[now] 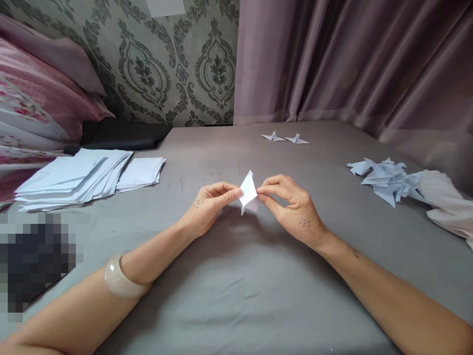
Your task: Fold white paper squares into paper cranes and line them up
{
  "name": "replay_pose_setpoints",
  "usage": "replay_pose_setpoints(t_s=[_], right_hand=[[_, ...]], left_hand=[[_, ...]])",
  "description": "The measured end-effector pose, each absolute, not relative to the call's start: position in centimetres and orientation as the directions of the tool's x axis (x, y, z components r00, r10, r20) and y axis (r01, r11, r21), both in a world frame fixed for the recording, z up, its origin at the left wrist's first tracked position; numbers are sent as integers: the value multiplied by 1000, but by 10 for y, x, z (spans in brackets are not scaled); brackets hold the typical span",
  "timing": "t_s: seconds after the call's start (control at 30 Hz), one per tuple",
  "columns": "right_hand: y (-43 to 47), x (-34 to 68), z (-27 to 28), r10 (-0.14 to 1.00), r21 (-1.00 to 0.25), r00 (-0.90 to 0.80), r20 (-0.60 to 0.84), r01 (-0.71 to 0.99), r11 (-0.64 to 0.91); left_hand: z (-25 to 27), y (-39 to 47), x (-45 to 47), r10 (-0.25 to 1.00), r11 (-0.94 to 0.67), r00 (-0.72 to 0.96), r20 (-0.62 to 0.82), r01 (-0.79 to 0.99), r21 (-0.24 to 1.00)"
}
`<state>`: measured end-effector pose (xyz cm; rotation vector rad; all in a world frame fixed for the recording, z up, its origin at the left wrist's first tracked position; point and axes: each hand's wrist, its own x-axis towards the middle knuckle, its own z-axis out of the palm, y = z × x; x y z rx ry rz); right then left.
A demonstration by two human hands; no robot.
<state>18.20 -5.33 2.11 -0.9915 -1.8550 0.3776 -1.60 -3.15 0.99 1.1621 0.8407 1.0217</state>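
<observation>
Between my two hands is a small folded white paper figure (pixel 249 191), pointed at the top and held just above the grey cloth. My left hand (pixel 211 203) pinches its left side between thumb and fingers. On the other side, my right hand (pixel 290 206) grips the right edge with thumb and forefinger. Part of the figure is hidden behind my left thumb. Farther back lie two finished-looking folded paper birds (pixel 284 138), side by side with their wings spread.
A grey cloth (pixel 236 296) covers the surface. To the left are stacks of white paper sheets (pixel 74 177) and smaller squares (pixel 142 172), with a black item (pixel 125 134) behind. A heap of folded paper birds (pixel 389 177) lies right, beside pale fabric (pixel 449 202). Curtains hang behind.
</observation>
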Motion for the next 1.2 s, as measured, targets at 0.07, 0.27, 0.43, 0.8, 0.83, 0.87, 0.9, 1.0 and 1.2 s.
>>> replay_pose_setpoints(t_s=[0.07, 0.27, 0.43, 0.8, 0.83, 0.87, 0.9, 1.0, 1.2], right_hand=[[-54, 182, 21, 786, -655, -200, 585, 456, 603], [-56, 182, 20, 754, -650, -301, 584, 383, 657], [-53, 182, 18, 808, -714, -271, 523, 377, 589], [-46, 182, 17, 991, -992, -129, 30, 117, 45], [-46, 181, 17, 991, -994, -131, 10, 109, 25], [-46, 180, 17, 991, -995, -133, -6, 100, 7], [-47, 179, 17, 990, -996, -136, -22, 90, -9], [-48, 176, 16, 988, -997, -145, -52, 61, -43], [-50, 170, 13, 995, -997, -90, -46, 64, -40]], left_hand=[[10, -32, -16, 946, 98, 322, -35, -183, 978], [8, -31, -17, 941, 132, 330, -75, -154, 979], [6, -29, -17, 952, 103, 303, -44, -182, 978], [5, -31, -22, 911, 54, 412, 33, -198, 979], [5, -31, -21, 911, 52, 411, 33, -194, 980], [5, -32, -21, 912, 46, 408, 37, -191, 980], [6, -32, -21, 914, 38, 403, 43, -190, 981], [6, -32, -20, 923, 23, 382, 52, -190, 982], [4, -32, -18, 928, 53, 372, 35, -222, 974]])
